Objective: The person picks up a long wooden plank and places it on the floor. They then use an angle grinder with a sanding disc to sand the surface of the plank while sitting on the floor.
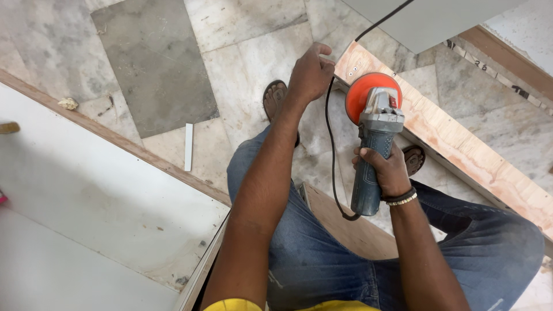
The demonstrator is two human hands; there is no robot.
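Jeans [322, 259] fill the bottom of the view, knees apart over a marble floor [242, 34]. White board [98, 190] lies to the left, a long plywood plank [461, 144] runs diagonally at right. Right hand [387, 170] is wrapped tight around the body of a blue-grey grinder [374, 144] — its orange disc [363, 92] sits on the plank's end. Left hand [311, 72] grips that plank end, fingers curled over the edge. Black cord [331, 144] loops between the arms — sandalled foot [275, 98] just below the left hand.
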